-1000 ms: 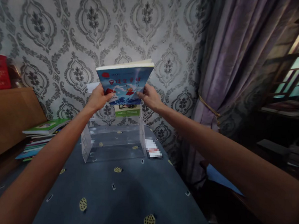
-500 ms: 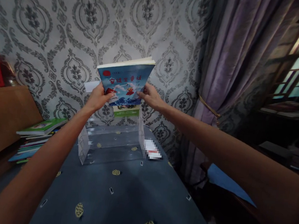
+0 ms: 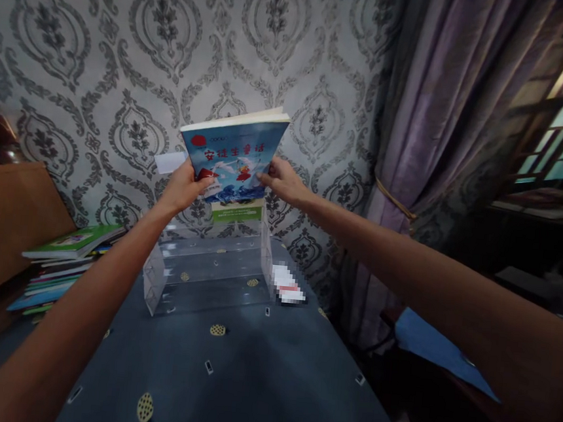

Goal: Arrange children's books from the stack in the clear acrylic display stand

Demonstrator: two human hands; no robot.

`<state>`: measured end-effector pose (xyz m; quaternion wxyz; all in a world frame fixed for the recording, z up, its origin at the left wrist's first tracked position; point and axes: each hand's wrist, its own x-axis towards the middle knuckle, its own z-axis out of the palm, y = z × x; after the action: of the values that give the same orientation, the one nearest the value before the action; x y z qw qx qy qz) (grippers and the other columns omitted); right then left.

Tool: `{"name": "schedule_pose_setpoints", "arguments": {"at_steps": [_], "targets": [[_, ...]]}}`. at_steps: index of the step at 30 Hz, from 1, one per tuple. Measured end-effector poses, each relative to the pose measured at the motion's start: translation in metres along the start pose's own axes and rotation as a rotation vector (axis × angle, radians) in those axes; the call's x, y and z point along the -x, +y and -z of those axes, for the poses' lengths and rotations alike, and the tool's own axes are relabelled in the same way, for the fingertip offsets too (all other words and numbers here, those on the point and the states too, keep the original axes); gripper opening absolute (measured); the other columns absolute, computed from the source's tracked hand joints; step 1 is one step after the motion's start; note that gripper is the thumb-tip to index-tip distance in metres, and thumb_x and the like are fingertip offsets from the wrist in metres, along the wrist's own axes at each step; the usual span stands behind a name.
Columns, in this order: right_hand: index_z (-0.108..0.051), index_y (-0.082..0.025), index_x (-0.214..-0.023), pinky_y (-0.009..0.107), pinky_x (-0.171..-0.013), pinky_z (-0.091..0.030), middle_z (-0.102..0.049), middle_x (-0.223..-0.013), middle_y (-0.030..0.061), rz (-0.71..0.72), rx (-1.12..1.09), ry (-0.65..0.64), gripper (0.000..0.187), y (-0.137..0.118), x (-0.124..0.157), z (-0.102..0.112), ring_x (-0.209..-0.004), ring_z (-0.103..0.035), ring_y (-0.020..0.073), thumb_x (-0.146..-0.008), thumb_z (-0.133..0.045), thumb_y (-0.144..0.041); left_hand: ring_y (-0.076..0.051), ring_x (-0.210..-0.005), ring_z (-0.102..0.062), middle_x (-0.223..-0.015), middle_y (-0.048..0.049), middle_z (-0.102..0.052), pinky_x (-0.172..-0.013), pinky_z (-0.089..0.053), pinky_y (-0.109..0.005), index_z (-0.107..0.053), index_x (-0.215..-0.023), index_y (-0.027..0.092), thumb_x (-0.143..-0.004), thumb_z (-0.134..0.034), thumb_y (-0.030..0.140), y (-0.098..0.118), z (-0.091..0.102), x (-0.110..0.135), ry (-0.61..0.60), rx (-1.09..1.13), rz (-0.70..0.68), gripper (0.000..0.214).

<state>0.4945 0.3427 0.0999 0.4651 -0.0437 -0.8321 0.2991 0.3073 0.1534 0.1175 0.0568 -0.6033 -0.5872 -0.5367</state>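
Observation:
A blue-covered book (image 3: 234,156) with red lettering is held upright in the air in front of the patterned wall. My left hand (image 3: 184,187) grips its lower left corner and my right hand (image 3: 281,180) grips its lower right edge, both closed on it. Directly under the book stands a clear acrylic rack (image 3: 210,267) on the blue patterned tablecloth (image 3: 228,370). A second book with a green band (image 3: 236,212) stands in the rack, just behind and below the held one.
A stack of books (image 3: 63,257) lies at the table's left by a wooden cabinet (image 3: 7,226). A small white and red item (image 3: 289,285) lies right of the rack. A purple curtain (image 3: 430,138) and a window (image 3: 560,124) are at the right.
The book and both hands have stayed almost in place. The view has drifted slightly, so the rack and the book stack sit a little further left and lower.

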Motion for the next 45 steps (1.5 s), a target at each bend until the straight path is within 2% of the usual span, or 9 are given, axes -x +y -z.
{"name": "schedule_pose_setpoints", "arguments": {"at_steps": [5,14,19,23,26,31,36,41,45], "targets": [[-0.058,-0.021,-0.106,0.041,-0.082,-0.057,-0.069,-0.098,0.0055,0.002,-0.101,-0.080,0.026,-0.004,-0.001,-0.002,-0.094,-0.065,0.0249,-0.081,-0.062,-0.027,-0.016,-0.074,-0.061,-0.081,0.0012,-0.059,-0.060,-0.055,-0.026,-0.057,-0.105,0.018,-0.071,-0.067,0.025,-0.003,-0.001,0.000,-0.004,0.014,0.043,0.037],[-0.057,-0.022,-0.102,0.036,-0.074,-0.058,-0.069,-0.098,0.0039,-0.039,-0.055,-0.064,0.026,0.015,-0.002,-0.007,-0.090,-0.065,0.0235,-0.078,-0.061,-0.031,-0.016,-0.076,-0.061,-0.088,-0.0002,-0.063,-0.057,-0.054,-0.024,-0.057,-0.108,0.020,-0.072,-0.066,0.035,-0.017,-0.006,-0.001,-0.041,0.058,0.068,0.040],[-0.055,-0.022,-0.103,0.030,-0.064,-0.056,-0.067,-0.097,0.0032,-0.075,-0.080,-0.105,0.023,0.023,-0.002,-0.005,-0.083,-0.063,0.0199,-0.082,-0.057,-0.031,-0.020,-0.085,-0.064,-0.100,-0.0045,-0.065,-0.058,-0.054,-0.025,-0.057,-0.109,0.021,-0.078,-0.061,0.044,-0.021,-0.011,-0.003,-0.045,-0.004,0.053,0.039],[-0.053,-0.023,-0.102,0.028,-0.063,-0.057,-0.064,-0.097,0.0036,-0.085,-0.046,-0.108,0.022,0.029,-0.002,-0.006,-0.087,-0.063,0.0205,-0.084,-0.058,-0.033,-0.022,-0.097,-0.066,-0.106,-0.0070,-0.066,-0.057,-0.052,-0.022,-0.055,-0.112,0.020,-0.085,-0.056,0.047,-0.024,-0.015,-0.003,-0.021,0.001,0.052,0.039],[-0.052,-0.022,-0.103,0.029,-0.063,-0.057,-0.063,-0.094,0.0036,-0.099,0.017,-0.094,0.022,0.033,-0.003,-0.007,-0.085,-0.063,0.0210,-0.084,-0.057,-0.032,-0.021,-0.096,-0.066,-0.106,-0.0070,-0.067,-0.056,-0.051,-0.021,-0.055,-0.113,0.020,-0.086,-0.056,0.048,-0.026,-0.017,-0.003,-0.021,-0.037,0.053,0.039],[-0.052,-0.022,-0.100,0.033,-0.070,-0.054,-0.063,-0.088,0.0028,-0.019,0.163,-0.063,0.018,0.036,-0.002,-0.007,-0.081,-0.061,0.0217,-0.086,-0.056,-0.032,-0.022,-0.099,-0.065,-0.108,-0.0074,-0.067,-0.061,-0.051,-0.023,-0.055,-0.113,0.019,-0.087,-0.056,0.046,-0.031,-0.018,-0.006,-0.014,-0.056,0.056,0.037],[-0.053,-0.022,-0.099,0.042,-0.083,-0.051,-0.064,-0.087,0.0051,0.032,0.314,-0.032,0.020,0.036,0.001,-0.004,-0.084,-0.060,0.0266,-0.083,-0.059,-0.032,-0.022,-0.091,-0.064,-0.104,-0.0078,-0.067,-0.068,-0.053,-0.029,-0.057,-0.111,0.019,-0.087,-0.057,0.045,-0.041,-0.020,-0.010,-0.003,-0.091,0.048,0.036],[-0.049,-0.021,-0.110,0.048,-0.088,-0.051,-0.064,-0.095,0.0094,0.027,0.371,-0.022,0.034,0.040,0.007,-0.006,-0.090,-0.060,0.0301,-0.079,-0.060,-0.027,-0.020,-0.082,-0.061,-0.102,-0.0086,-0.066,-0.060,-0.050,-0.026,-0.058,-0.113,0.018,-0.087,-0.055,0.042,-0.048,-0.026,-0.009,-0.015,-0.171,0.088,0.035],[-0.050,-0.020,-0.110,0.049,-0.089,-0.051,-0.064,-0.096,0.0116,0.011,0.403,0.008,0.031,0.041,0.007,-0.009,-0.091,-0.060,0.0315,-0.080,-0.058,-0.025,-0.020,-0.082,-0.062,-0.104,-0.0074,-0.066,-0.057,-0.049,-0.024,-0.058,-0.114,0.019,-0.087,-0.055,0.043,-0.051,-0.031,-0.006,-0.012,-0.167,0.129,0.036]]}}
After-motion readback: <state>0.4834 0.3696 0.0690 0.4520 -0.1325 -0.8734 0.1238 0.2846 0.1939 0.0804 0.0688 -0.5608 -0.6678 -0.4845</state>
